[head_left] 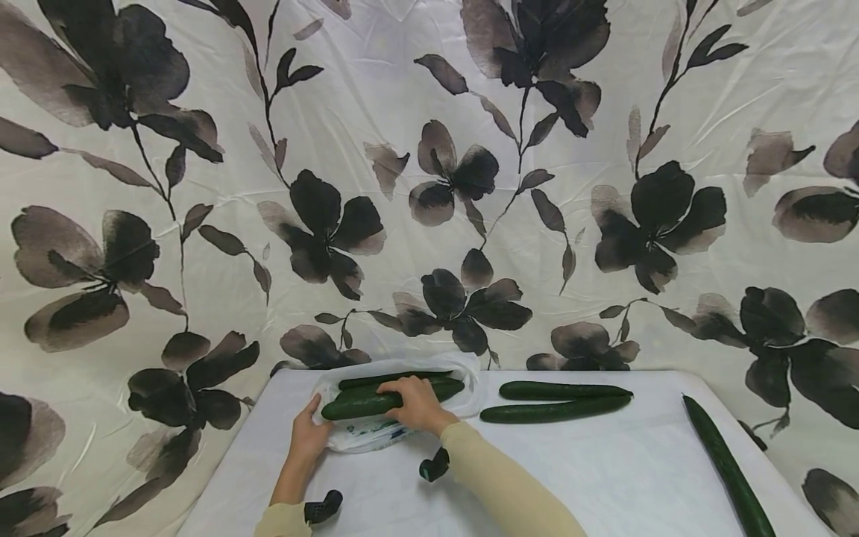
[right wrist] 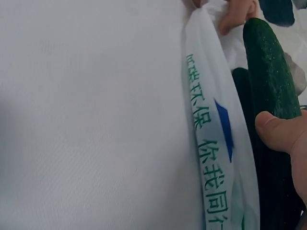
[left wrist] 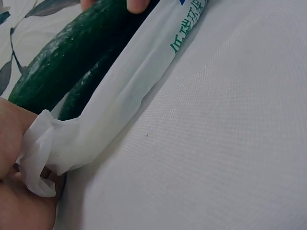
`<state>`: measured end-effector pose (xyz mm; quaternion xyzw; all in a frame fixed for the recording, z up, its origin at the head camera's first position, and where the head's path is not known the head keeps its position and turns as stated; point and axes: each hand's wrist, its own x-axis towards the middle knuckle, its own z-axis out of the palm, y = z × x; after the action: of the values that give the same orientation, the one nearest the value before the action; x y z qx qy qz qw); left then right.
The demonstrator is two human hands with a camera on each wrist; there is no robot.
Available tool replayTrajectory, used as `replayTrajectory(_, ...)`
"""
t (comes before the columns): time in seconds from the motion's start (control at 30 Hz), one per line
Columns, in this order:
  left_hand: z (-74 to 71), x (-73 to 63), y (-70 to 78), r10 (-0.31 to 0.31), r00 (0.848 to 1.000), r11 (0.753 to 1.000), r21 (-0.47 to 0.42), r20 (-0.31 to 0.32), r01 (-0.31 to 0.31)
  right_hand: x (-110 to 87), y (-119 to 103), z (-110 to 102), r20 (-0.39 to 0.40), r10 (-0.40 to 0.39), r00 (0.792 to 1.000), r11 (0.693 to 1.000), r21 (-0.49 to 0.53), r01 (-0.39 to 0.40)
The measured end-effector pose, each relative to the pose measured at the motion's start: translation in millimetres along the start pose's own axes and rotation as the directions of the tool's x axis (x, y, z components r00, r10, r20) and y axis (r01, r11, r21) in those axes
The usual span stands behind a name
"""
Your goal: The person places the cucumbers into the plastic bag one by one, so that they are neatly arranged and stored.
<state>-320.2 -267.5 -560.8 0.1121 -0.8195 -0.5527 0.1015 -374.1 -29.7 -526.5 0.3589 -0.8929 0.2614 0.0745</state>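
A white plastic bag (head_left: 470,382) with green printed characters lies spread near the table's back edge. My right hand (head_left: 417,405) grips a dark green cucumber (head_left: 359,407) from above, its thumb along the near side in the right wrist view. That cucumber lies within the bag's opening, its left end near my left hand (head_left: 310,438). Behind it in the head view is another cucumber (head_left: 359,383) inside the bag. The left wrist view shows my left hand pinching a crumpled edge of the bag (left wrist: 120,91). The bag's floor is mostly hidden.
Two cucumbers, one farther back (head_left: 567,390) and one nearer (head_left: 557,412), lie right of the bag. Another cucumber (head_left: 728,466) lies along the table's right side. A white cloth covers the table (head_left: 604,462). A flower-patterned curtain (head_left: 403,246) hangs behind.
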Motion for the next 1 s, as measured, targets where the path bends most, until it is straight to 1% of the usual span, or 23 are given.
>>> replayTrajectory(0.17, -0.3, -1.6, 0.7, 0.004, 1.000, 1.000, -0.006, 0.003, -0.004, -1.7, 4.0, 3.1, -0.001, 0.023, 1.000, 1.000, -0.003, -0.023)
replayTrajectory(0.4, -1.9, -2.7, 2.8, -0.003, 1.000, 1.000, -0.024, 0.005, 0.003, -3.4, 4.8, 5.9, -0.017, 0.006, 1.000, 1.000, 0.003, -0.006)
replayTrajectory(0.6, -2.4, -2.6, 3.3, -0.030, 0.999, 1.000, -0.008, 0.012, 0.030, -5.3, 6.2, 8.8, -0.027, -0.002, 1.000, 1.000, -0.001, 0.002)
replayTrajectory(0.8, -1.6, -3.2, 3.9, -0.028, 1.000, 1.000, -0.008, 0.015, 0.028, -5.9, 7.4, 11.0, -0.040, 0.003, 0.999, 1.000, -0.013, -0.003)
replayTrajectory(1.0, -1.1, -1.8, 2.2, -0.028, 1.000, 1.000, -0.001, 0.002, 0.028, -5.6, 8.2, 14.0, -0.047, 0.006, 0.999, 1.000, -0.017, -0.006)
